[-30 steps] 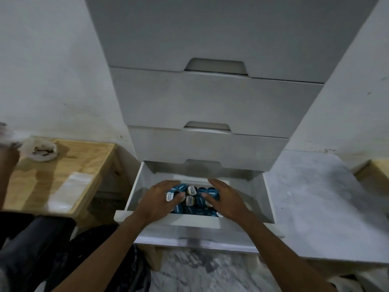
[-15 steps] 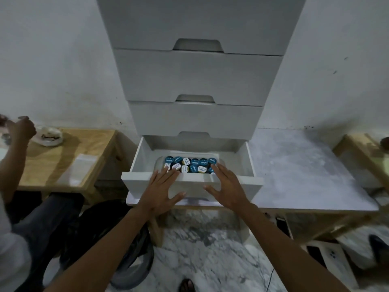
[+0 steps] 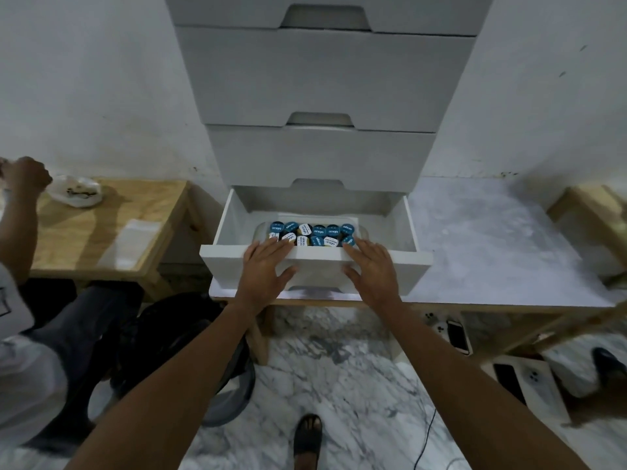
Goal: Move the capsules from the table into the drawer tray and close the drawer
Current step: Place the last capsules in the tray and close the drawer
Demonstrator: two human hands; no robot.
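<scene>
Both hands lay flat, fingers spread, gripping nothing: left hand (image 3: 266,266) and right hand (image 3: 372,268) pressed on the open drawer (image 3: 407,262) front. Capsules (image 3: 312,235) sat packed in the tray (image 3: 259,228) inside the drawer.

Matt white drawer (image 3: 400,262), clear plastic tray (image 3: 259,228), glossy-lidded capsules (image 3: 314,234), raw wood side table (image 3: 101,239).

A single head-worn wide-angle camera looks forward and steeply down from standing height, facing a white drawer unit (image 3: 322,96) set against the wall. The open bottom drawer (image 3: 315,262) sits near frame centre at arm's reach. The marble floor (image 3: 339,374) fills the lower frame.
</scene>
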